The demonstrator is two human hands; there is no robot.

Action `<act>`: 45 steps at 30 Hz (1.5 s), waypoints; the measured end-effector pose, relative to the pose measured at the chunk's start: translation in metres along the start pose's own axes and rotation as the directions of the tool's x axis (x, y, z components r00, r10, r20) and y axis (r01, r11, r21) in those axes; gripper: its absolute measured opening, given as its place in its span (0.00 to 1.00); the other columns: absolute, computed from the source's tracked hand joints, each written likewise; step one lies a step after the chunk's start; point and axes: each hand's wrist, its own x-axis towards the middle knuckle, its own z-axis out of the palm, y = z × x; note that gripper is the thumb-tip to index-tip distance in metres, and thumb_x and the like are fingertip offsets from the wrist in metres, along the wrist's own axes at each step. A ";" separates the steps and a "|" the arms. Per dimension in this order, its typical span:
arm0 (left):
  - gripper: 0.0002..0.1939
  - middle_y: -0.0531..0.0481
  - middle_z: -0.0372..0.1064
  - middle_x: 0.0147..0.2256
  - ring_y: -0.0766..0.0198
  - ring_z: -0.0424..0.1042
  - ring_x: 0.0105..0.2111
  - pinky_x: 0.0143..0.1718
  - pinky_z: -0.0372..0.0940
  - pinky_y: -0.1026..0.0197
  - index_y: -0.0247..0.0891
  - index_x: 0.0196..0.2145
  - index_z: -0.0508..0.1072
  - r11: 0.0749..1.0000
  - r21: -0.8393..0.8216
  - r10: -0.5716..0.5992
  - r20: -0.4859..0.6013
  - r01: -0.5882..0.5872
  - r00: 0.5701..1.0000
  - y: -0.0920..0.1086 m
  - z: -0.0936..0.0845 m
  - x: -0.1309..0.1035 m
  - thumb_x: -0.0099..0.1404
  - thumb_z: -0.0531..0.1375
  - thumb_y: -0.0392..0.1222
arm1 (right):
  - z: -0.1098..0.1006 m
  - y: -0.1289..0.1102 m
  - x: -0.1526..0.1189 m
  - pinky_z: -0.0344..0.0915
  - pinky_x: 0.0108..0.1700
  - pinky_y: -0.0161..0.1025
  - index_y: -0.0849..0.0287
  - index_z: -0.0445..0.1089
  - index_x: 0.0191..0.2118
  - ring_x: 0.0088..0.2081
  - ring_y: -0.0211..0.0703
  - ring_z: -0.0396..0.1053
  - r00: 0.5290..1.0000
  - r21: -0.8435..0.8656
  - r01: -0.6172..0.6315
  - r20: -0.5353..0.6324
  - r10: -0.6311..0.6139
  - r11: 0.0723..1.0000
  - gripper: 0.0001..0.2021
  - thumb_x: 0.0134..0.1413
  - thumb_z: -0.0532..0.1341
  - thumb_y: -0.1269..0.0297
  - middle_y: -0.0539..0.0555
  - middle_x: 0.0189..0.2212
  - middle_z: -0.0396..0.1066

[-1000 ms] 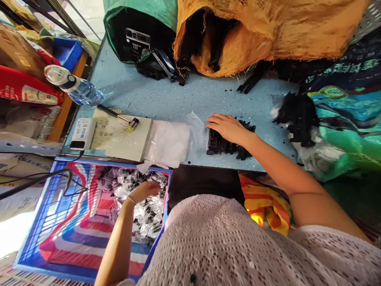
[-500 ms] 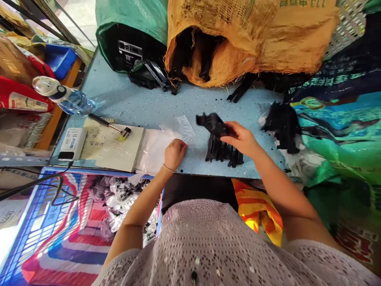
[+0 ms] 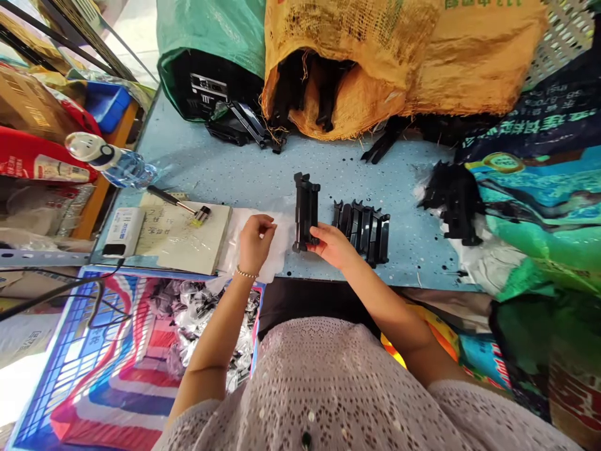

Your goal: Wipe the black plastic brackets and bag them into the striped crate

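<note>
My right hand grips a pair of long black plastic parts by the lower end, thumb on top, and holds them upright over the blue table. Beside that hand, several similar black plastic parts stand in a close row. To the left, my left hand, with a beaded bracelet at the wrist, is closed in a pinch at a clear plastic bag. The bag spreads out between the two hands. More flat clear bags lie under and left of the left hand.
A notepad bears a black-handled tool; a white device and a water bottle stand left. Green and orange sacks line the back. A blue crate holds bagged pieces below.
My right hand has moved left with the black parts and turned them upright, away from the row. My left hand has shifted slightly left, and the bag with it.
</note>
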 end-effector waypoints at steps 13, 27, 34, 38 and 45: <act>0.23 0.37 0.69 0.60 0.59 0.77 0.48 0.48 0.75 0.57 0.36 0.60 0.70 0.935 0.242 0.200 0.239 -0.258 0.950 0.013 0.005 0.002 0.68 0.55 0.31 | -0.006 0.004 -0.073 0.77 0.45 0.44 0.56 0.74 0.48 0.44 0.49 0.80 0.973 -0.216 -0.143 0.147 0.177 0.966 0.19 0.54 0.71 0.52 0.57 0.44 0.79; 0.42 0.36 0.50 0.71 0.76 0.70 0.27 0.33 0.75 0.66 0.54 0.74 0.45 0.986 -0.080 0.161 0.198 -0.148 0.967 0.003 -0.022 -0.025 0.68 0.57 0.33 | -0.011 0.017 -0.031 0.77 0.30 0.34 0.60 0.67 0.52 0.32 0.42 0.80 0.877 0.163 -0.460 0.239 0.417 0.873 0.16 0.64 0.63 0.57 0.56 0.36 0.80; 0.39 0.38 0.54 0.71 0.54 0.72 0.59 0.56 0.74 0.51 0.48 0.74 0.46 0.839 0.119 0.381 0.568 -0.531 0.729 0.032 -0.002 -0.056 0.70 0.49 0.28 | 0.006 0.018 -0.015 0.77 0.27 0.37 0.44 0.64 0.60 0.27 0.37 0.72 0.991 -0.121 -0.065 -0.122 0.050 0.991 0.29 0.53 0.71 0.59 0.44 0.32 0.74; 0.32 0.40 0.67 0.63 0.55 0.74 0.58 0.57 0.74 0.49 0.49 0.71 0.57 0.876 -0.006 0.432 0.455 -0.482 0.779 0.052 -0.013 -0.063 0.72 0.57 0.37 | 0.027 0.034 -0.031 0.78 0.35 0.38 0.50 0.73 0.43 0.33 0.40 0.76 0.984 -0.275 0.065 -0.141 -0.108 0.959 0.11 0.58 0.66 0.51 0.47 0.34 0.76; 0.20 0.53 0.80 0.48 0.53 0.80 0.44 0.45 0.79 0.49 0.65 0.54 0.77 0.965 0.261 -0.123 0.476 -0.007 0.871 0.046 -0.189 -0.130 0.65 0.65 0.47 | -0.002 -0.037 -0.062 0.70 0.61 0.58 0.49 0.67 0.65 0.60 0.50 0.72 0.954 -0.897 0.297 0.264 -0.144 0.326 0.21 0.72 0.51 0.65 0.58 0.59 0.73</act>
